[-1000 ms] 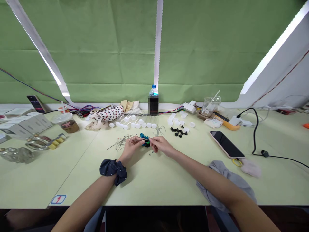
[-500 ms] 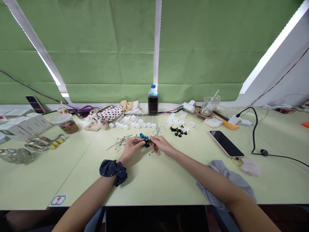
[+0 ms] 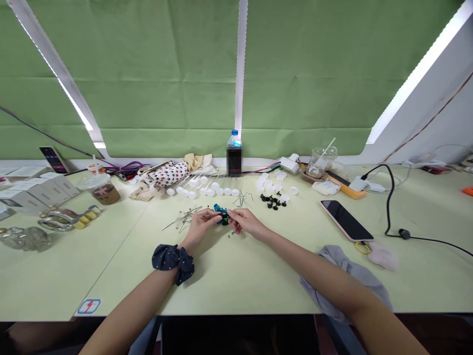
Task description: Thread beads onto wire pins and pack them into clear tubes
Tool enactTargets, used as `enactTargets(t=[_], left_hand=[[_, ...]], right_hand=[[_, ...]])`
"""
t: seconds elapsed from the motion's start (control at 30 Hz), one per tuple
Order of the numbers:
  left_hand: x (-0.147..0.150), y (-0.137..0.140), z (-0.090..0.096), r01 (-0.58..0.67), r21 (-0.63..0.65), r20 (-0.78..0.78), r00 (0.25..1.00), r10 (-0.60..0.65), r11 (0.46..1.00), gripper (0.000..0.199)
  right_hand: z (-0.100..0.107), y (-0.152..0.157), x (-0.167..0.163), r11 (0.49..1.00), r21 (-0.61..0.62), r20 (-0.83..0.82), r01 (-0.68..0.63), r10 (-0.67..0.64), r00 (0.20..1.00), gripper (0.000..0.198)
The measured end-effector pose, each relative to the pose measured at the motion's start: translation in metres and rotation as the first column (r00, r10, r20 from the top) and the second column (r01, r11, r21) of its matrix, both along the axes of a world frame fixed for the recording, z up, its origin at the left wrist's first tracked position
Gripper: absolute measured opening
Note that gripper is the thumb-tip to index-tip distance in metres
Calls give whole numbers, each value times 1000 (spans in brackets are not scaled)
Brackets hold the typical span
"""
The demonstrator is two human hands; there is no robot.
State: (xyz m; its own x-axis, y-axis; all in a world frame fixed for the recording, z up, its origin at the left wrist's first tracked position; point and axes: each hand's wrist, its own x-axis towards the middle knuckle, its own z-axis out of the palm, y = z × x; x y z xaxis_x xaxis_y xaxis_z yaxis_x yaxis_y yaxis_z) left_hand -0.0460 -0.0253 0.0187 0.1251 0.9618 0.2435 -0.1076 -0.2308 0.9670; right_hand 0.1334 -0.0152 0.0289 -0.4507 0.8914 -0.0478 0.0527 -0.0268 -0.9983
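Observation:
My left hand (image 3: pixel 202 223) is closed in a pinch on a small blue and black part (image 3: pixel 223 215), held low over the table. My right hand (image 3: pixel 247 222) meets it from the other side, thumb and finger pressed together at the part's right edge; what lies between these fingertips is too small to make out. Thin metal rods (image 3: pixel 186 217) lie behind and left of my left hand, with more wire pieces (image 3: pixel 243 199) beyond my right hand. Tiny dark bits (image 3: pixel 231 235) rest below the fingers.
Several black knob-like pieces (image 3: pixel 274 202) and white caps (image 3: pixel 271 188) lie to the right. Clear tubes with white ends (image 3: pixel 215 186) stretch toward the bottle (image 3: pixel 234 160). A phone (image 3: pixel 346 220), a grey cloth (image 3: pixel 354 276) and a drink cup (image 3: pixel 105 190) are farther out.
My right fingertips have shifted very slightly left against the part. My left hand and the things on the table look the same.

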Motion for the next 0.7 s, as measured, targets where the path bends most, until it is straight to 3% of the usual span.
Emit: enactTargets(t=[0.7], left_hand=[[0,0,1,-23,-2,-1,1000,23,1000,16]], right_hand=[[0,-2,-1,1000,2,5,-19,19,1000,46]])
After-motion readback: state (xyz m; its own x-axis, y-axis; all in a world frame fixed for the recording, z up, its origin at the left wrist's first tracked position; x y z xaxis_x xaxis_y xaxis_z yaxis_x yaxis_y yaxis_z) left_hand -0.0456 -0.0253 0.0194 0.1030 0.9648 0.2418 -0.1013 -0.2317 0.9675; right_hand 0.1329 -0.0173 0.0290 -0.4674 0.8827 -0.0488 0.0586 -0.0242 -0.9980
